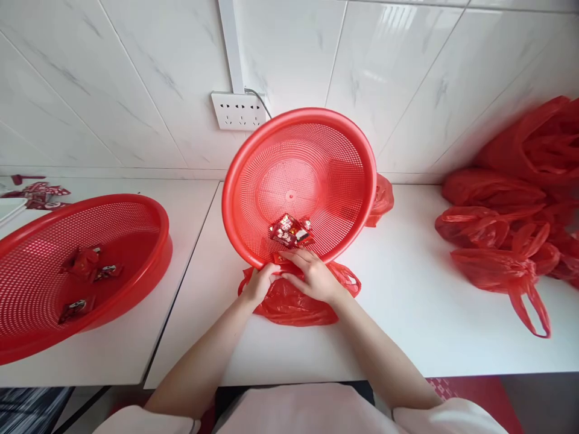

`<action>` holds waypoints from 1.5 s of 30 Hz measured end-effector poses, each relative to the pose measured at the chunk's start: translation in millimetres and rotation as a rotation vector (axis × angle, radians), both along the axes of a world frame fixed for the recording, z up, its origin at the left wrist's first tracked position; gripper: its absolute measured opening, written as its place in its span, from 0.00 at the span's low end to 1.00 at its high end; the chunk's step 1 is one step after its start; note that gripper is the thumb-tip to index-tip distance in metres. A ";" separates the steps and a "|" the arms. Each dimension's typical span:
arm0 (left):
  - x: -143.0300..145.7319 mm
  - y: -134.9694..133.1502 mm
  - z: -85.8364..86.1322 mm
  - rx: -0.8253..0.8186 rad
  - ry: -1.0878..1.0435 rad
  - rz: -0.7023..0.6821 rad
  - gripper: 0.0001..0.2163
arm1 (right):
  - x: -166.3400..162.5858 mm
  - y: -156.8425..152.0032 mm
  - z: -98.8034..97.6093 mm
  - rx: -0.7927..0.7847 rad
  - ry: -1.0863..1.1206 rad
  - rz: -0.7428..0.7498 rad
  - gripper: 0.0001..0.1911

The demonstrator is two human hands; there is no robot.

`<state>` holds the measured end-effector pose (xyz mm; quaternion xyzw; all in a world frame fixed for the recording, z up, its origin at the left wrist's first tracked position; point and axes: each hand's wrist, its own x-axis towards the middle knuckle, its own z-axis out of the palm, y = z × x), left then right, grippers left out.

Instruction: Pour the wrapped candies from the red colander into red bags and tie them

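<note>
A red perforated plastic basket (298, 129) is tipped toward me, its near rim low over a red plastic bag (296, 304). Several small red printed packets (289, 232) lie gathered at the basket's low side. My left hand (260, 283) is closed at the near rim, pinching the bag's edge against it; its fingertips are partly hidden. My right hand (314, 276) reaches across the rim with fingers stretched out and thumb apart, touching the lowest packets. The bag's mouth is hidden beneath the rim and my hands.
A second red basket (156, 211) with a few packets (84, 263) stands at left. Filled, tied red bags (493, 265) are piled at right. Another red bag (382, 199) sits behind the tipped basket. A power strip (239, 111) is on the tiled wall. A seam divides the white tables.
</note>
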<state>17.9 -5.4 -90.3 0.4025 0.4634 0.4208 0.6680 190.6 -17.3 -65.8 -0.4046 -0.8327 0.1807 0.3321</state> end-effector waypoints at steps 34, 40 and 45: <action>-18.1 23.4 10.2 0.074 -0.356 0.135 0.11 | 8.9 4.9 -11.7 -0.867 1.046 -0.146 0.15; -22.1 24.5 6.7 0.089 -0.361 0.118 0.13 | 11.8 0.2 -1.0 -0.702 0.802 -0.081 0.14; -22.2 24.5 7.6 0.098 -0.327 0.145 0.12 | 13.0 -4.2 -0.3 -0.404 0.325 -0.166 0.16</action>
